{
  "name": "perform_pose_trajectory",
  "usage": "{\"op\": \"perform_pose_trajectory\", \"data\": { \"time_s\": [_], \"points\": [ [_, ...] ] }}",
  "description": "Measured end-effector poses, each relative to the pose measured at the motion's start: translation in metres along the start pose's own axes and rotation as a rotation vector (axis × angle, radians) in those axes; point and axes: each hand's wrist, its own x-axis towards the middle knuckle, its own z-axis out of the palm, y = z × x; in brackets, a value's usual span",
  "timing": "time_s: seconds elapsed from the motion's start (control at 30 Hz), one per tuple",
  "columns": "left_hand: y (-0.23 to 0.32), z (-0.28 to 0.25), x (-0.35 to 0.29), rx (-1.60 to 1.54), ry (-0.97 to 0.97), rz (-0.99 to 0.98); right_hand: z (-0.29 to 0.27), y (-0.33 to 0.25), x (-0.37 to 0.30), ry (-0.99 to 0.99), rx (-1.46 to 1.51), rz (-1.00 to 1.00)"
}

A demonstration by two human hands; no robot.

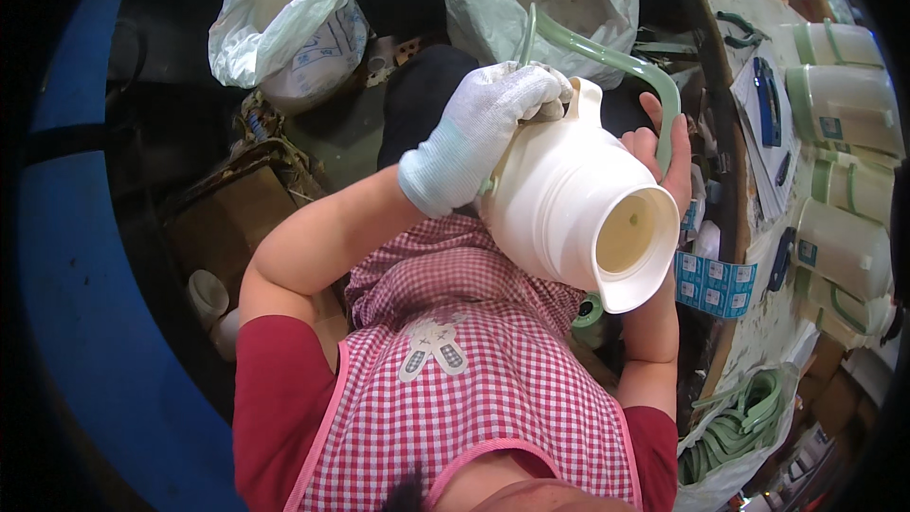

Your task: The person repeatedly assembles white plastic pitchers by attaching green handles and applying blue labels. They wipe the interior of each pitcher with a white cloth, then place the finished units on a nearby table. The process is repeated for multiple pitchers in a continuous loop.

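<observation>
A cream plastic jug (559,199) is tilted over my lap, its wide spouted mouth toward me. My left hand (502,114), in a white and pale blue knitted glove, is closed on the jug's far left side, beside a small upright lug (587,100). A glossy green curved handle (616,55) arches over the far side of the jug. My bare right hand (668,156) grips the handle's right end, against the jug's right side. Part of this hand is hidden behind the jug.
Several cream jugs with green bands (844,109) line the workbench (758,218) on the right. Pliers (739,30), a blue cutter (766,102) and a blue label sheet (714,284) lie there. A bag of green handles (744,427) is near right. Plastic-lined bins (284,14) stand beyond.
</observation>
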Motion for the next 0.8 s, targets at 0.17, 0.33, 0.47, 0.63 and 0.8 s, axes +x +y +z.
{"op": "perform_pose_trajectory", "data": {
  "time_s": [0.17,0.33,0.47,0.63,0.8],
  "points": [
    [0.011,0.018,-0.010,-0.541,0.124,-0.143,-0.003,0.002,-0.018,-0.242,-0.079,-0.397],
    [0.023,0.024,-0.018,-1.013,0.368,-0.607,0.001,-0.004,-0.037,-0.117,-0.166,-0.151],
    [0.043,0.014,-0.027,-0.248,0.027,-0.096,0.000,-0.005,-0.049,-0.148,-0.159,-0.432],
    [0.069,-0.012,-0.012,-0.095,-0.007,0.092,0.002,-0.007,-0.010,-0.364,-0.393,-0.649],
    [0.092,-0.021,0.031,0.836,0.181,0.760,0.014,0.000,0.028,-0.677,-0.038,-0.032]
  ]
}}
